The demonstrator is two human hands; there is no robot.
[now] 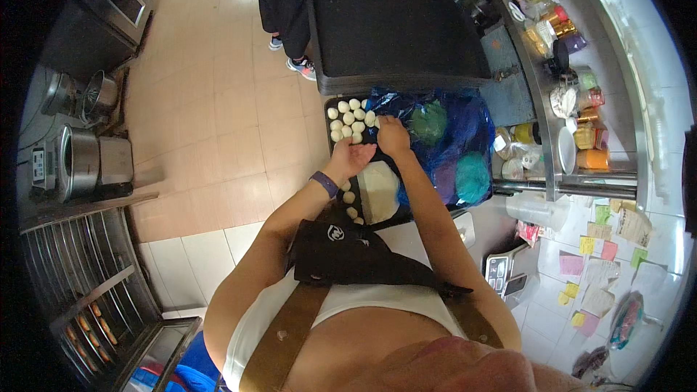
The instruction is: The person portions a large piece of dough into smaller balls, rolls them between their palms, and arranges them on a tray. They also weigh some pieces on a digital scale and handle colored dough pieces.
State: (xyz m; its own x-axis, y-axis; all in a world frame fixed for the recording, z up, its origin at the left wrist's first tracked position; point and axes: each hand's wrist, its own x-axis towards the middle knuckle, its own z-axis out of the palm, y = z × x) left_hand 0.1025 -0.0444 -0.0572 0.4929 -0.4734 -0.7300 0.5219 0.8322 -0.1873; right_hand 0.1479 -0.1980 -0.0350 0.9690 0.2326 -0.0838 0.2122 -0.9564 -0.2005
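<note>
My left hand (354,158), with a dark band on its wrist, is turned palm up below a group of pale dough balls (347,117) on a dark tray (329,103). My right hand (392,133) is curled at the right edge of the group, by a dough ball; whether its fingers grip one is hidden. A flat slab of pale dough (379,191) lies nearer to me, with several more balls along its left side. Blue plastic film (463,120) covers green, teal and purple masses on the right.
A stack of black baking trays (403,32) stands beyond the dough, with a person in dark trousers (283,5) beside it. Jars line a metal shelf (544,120) at right. A scale (498,272) sits lower right. A rack (87,277) and steel pots (79,163) are at left.
</note>
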